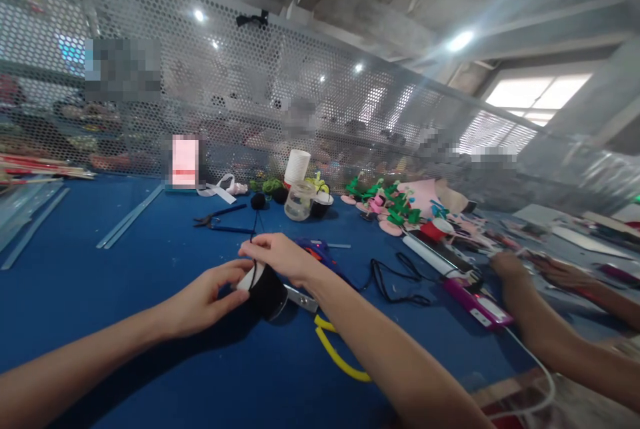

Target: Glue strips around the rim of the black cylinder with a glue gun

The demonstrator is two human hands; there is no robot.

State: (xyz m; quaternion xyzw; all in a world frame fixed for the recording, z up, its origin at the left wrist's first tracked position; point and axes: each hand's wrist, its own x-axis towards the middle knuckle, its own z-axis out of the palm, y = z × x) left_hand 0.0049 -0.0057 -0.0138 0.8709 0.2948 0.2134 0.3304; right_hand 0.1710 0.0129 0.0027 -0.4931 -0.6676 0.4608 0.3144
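My left hand (206,299) grips a black spool (267,291) with a white rim, held just above the blue table (125,282). My right hand (278,254) sits over the spool and pinches a thin black cord (255,226) that runs up to a black pompom (258,200). Under the spool lie pliers with yellow handles (336,354).
Blue-handled pliers (220,219), a clear jar (299,201), a white cup (297,166), green and pink craft pieces (395,209), loose black cord (395,279) and a pink device (477,304) lie beyond. Another person's hands (530,269) work at the right. A perforated metal screen (250,109) backs the table.
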